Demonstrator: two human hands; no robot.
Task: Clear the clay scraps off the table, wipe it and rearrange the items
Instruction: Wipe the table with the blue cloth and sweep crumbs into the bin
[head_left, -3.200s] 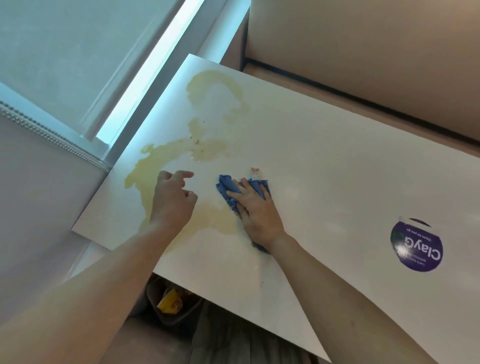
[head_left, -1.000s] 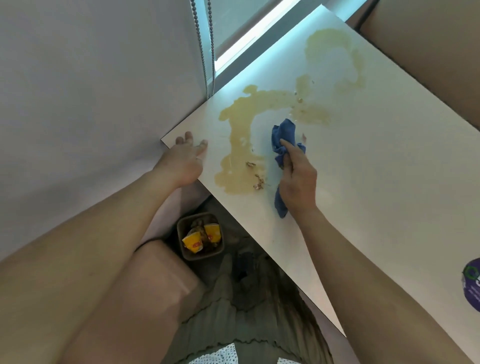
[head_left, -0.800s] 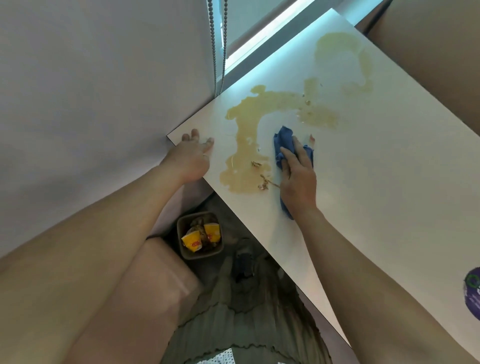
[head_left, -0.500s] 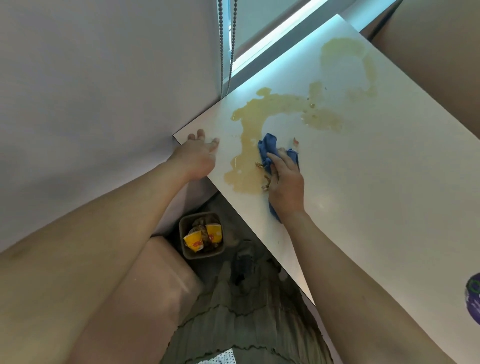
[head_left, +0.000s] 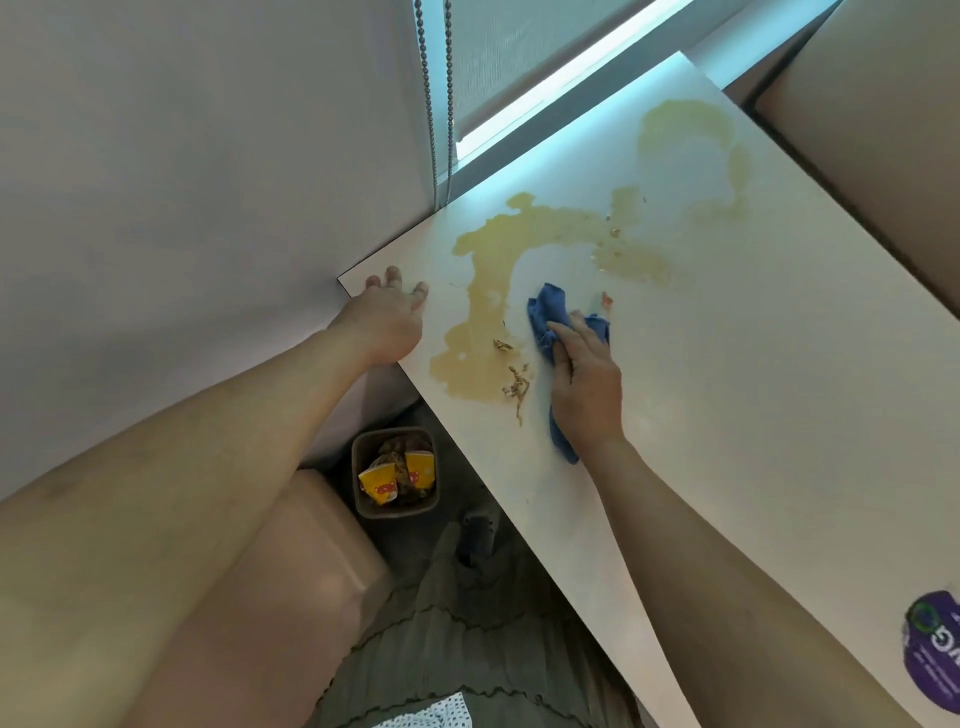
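White table (yellow-stained) — right hand presses blue cloth beside clay scraps

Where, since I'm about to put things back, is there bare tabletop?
Free: the broad table stretch between the right hand on the blue cloth and the purple sticker. Crowded: the corner by the left hand, with yellow smear and clay scraps.

The white table carries a yellowish wet smear curving from its near left corner toward the far end; brown clay scraps lie in a thin string at the smear's near edge; a bunched blue cloth sits just right of them, flattened under the right hand, its tail showing by the wrist.
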